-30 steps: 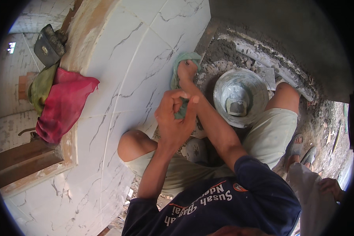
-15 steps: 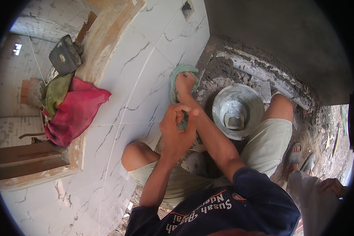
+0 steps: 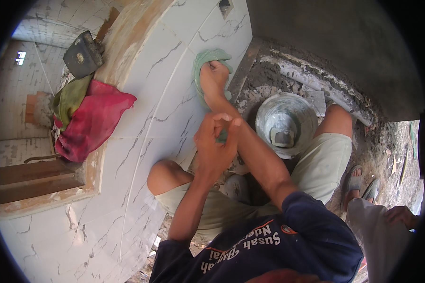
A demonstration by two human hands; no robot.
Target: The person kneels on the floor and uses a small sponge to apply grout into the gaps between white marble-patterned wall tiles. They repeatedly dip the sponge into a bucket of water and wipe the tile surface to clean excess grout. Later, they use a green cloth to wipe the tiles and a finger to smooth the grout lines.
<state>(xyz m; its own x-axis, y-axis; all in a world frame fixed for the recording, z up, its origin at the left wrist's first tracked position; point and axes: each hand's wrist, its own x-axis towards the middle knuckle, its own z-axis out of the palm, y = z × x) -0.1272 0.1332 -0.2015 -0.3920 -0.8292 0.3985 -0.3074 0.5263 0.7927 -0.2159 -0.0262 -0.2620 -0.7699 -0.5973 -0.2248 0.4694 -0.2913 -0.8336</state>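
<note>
My right hand (image 3: 213,79) presses a pale green cloth (image 3: 205,60) against white marble-veined wall tiles (image 3: 167,78), close to a joint line between them. The cloth bunches around my fingers. Nearer to me, my left hand (image 3: 214,146) is raised beside my right forearm with its fingers curled and its thumb up. A bit of green (image 3: 222,137) shows between that thumb and fingers; what it is stays unclear. A round bucket (image 3: 288,101) smeared with whitish grey stands to the right of my forearm, with a squarish grey patch at its bottom.
On the left, a window opening's wooden frame (image 3: 92,186) holds a red cloth (image 3: 97,118), an olive cloth (image 3: 71,101) and a dark, mortar-stained container (image 3: 82,54). Rubble and a pale pipe (image 3: 307,80) lie along the dark wall. Another person's sandalled feet (image 3: 354,181) stand at right.
My right hand and the green cloth have slid up and slightly left along the tiles. My left hand has risen slightly, its fingers still curled.
</note>
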